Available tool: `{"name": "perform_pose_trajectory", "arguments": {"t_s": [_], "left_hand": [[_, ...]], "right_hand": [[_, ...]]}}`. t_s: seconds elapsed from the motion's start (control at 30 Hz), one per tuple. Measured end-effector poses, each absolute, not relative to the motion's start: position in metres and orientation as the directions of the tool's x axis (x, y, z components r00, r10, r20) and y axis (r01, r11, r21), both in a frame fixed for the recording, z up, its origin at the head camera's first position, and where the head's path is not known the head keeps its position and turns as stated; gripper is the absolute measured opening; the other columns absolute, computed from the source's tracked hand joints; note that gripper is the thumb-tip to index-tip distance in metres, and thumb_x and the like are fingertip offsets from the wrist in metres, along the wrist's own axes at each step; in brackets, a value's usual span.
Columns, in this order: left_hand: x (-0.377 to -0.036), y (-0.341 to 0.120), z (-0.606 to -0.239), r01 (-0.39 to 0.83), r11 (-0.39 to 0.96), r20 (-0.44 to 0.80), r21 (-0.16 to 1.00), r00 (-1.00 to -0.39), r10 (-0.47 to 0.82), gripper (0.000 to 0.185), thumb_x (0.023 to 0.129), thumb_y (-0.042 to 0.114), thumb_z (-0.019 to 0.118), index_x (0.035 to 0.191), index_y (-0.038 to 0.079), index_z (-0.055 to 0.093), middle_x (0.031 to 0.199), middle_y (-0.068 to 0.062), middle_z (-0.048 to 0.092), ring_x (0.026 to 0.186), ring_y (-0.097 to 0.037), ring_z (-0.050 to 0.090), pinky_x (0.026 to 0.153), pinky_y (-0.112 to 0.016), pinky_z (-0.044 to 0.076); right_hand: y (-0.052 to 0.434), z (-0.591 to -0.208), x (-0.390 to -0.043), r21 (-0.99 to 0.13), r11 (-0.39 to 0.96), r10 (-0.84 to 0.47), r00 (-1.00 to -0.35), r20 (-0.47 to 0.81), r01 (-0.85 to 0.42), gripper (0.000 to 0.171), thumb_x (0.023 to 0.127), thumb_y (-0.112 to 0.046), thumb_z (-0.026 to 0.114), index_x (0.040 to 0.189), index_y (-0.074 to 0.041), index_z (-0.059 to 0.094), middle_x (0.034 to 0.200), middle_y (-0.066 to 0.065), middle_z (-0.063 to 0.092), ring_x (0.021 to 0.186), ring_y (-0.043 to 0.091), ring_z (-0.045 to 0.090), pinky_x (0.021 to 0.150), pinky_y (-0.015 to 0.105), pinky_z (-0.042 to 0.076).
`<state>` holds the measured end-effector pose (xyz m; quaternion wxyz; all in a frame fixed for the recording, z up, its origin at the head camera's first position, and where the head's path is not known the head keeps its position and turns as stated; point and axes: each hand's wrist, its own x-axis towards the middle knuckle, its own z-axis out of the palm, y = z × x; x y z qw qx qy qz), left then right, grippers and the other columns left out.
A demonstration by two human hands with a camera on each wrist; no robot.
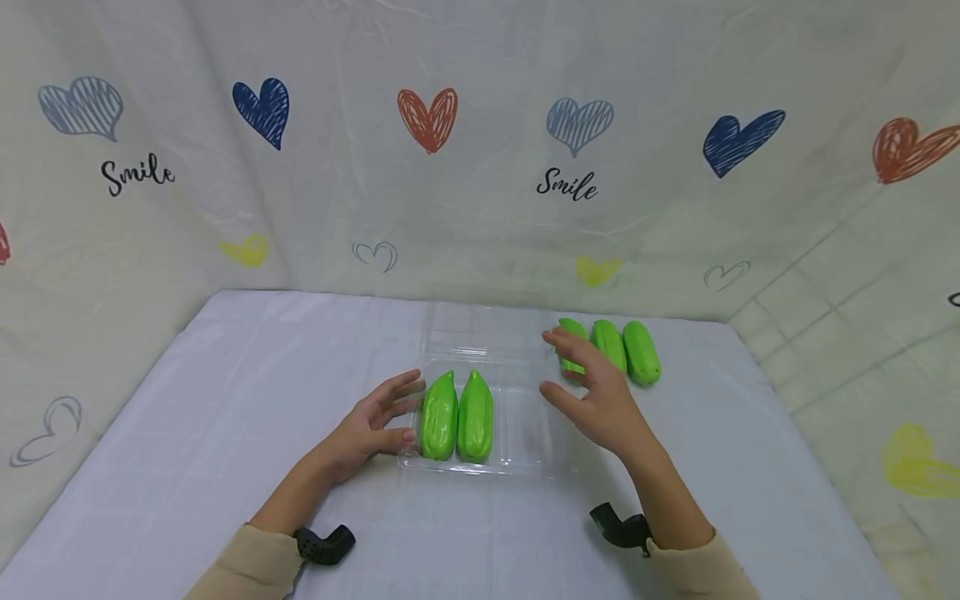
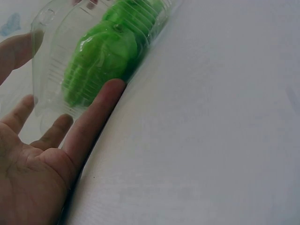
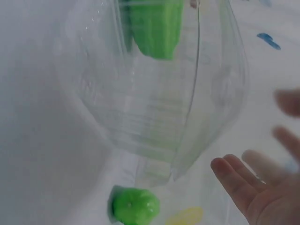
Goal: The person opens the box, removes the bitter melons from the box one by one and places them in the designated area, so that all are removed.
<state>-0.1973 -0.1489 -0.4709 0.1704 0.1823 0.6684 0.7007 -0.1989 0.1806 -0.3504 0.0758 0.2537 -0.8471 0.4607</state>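
Observation:
A clear plastic clamshell box (image 1: 525, 433) lies on the table with its lid (image 1: 487, 329) raised back. Inside, at the left, are two shiny green, cucumber-like vegetables (image 1: 438, 417) side by side, tips pointing away from me. My left hand (image 1: 375, 421) rests against the box's left side, fingers extended; in the left wrist view its thumb (image 2: 101, 108) lies along the wall. Past the box's right edge, my right hand (image 1: 596, 400) is held with fingers spread and nothing in it. It partly hides the leftmost of three more green vegetables (image 1: 641, 354).
A white cloth (image 1: 225, 417) covers the table. Behind it hangs a pale curtain (image 1: 480, 208) printed with hearts and words. Each wrist carries a black camera mount (image 1: 326, 546).

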Motion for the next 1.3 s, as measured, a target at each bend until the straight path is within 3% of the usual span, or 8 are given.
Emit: {"name": "perform_pose_trajectory", "arguments": {"t_s": [0.27, 0.77, 1.0, 1.3], "left_hand": [[-0.198, -0.149, -0.472, 0.006, -0.045, 0.026, 0.999, -0.877, 0.481, 0.076, 0.082, 0.006, 0.064, 0.143, 0.030, 0.026, 0.149, -0.005, 0.022, 0.135, -0.028, 0.025, 0.098, -0.046, 0.037], [-0.198, -0.150, -0.472, 0.004, -0.051, 0.028, 0.999, -0.877, 0.479, 0.077, 0.082, 0.006, 0.064, 0.144, 0.027, 0.025, 0.149, -0.004, 0.024, 0.135, -0.028, 0.025, 0.098, -0.046, 0.037], [-0.198, -0.150, -0.472, 0.004, -0.058, 0.031, 0.998, -0.876, 0.480, 0.076, 0.082, 0.006, 0.064, 0.144, 0.028, 0.026, 0.149, -0.005, 0.022, 0.135, -0.028, 0.025, 0.098, -0.046, 0.037], [-0.198, -0.150, -0.472, 0.001, -0.056, 0.028, 0.998, -0.876, 0.482, 0.077, 0.082, 0.006, 0.064, 0.145, 0.025, 0.024, 0.150, -0.006, 0.022, 0.135, -0.028, 0.025, 0.098, -0.046, 0.037]], "right_hand": [[0.168, -0.358, -0.193, -0.770, 0.413, -0.418, -0.852, 0.314, -0.486, 0.059, 0.083, -0.005, 0.066, 0.136, -0.013, 0.043, 0.141, 0.008, 0.039, 0.122, 0.029, 0.045, 0.089, 0.047, 0.045], [0.150, -0.376, -0.187, -0.817, 0.370, -0.471, -0.848, 0.245, -0.442, 0.062, 0.083, -0.010, 0.067, 0.138, -0.015, 0.040, 0.140, 0.008, 0.040, 0.121, 0.031, 0.045, 0.086, 0.048, 0.047], [0.145, -0.383, -0.188, -0.862, 0.343, -0.468, -0.864, 0.187, -0.373, 0.061, 0.083, -0.009, 0.067, 0.137, -0.017, 0.040, 0.141, 0.005, 0.039, 0.122, 0.028, 0.045, 0.085, 0.041, 0.049], [0.143, -0.405, -0.199, -0.882, 0.359, -0.453, -0.883, 0.122, -0.306, 0.063, 0.082, -0.015, 0.069, 0.136, -0.029, 0.040, 0.142, -0.006, 0.038, 0.122, 0.031, 0.045, 0.084, 0.038, 0.049]]}}
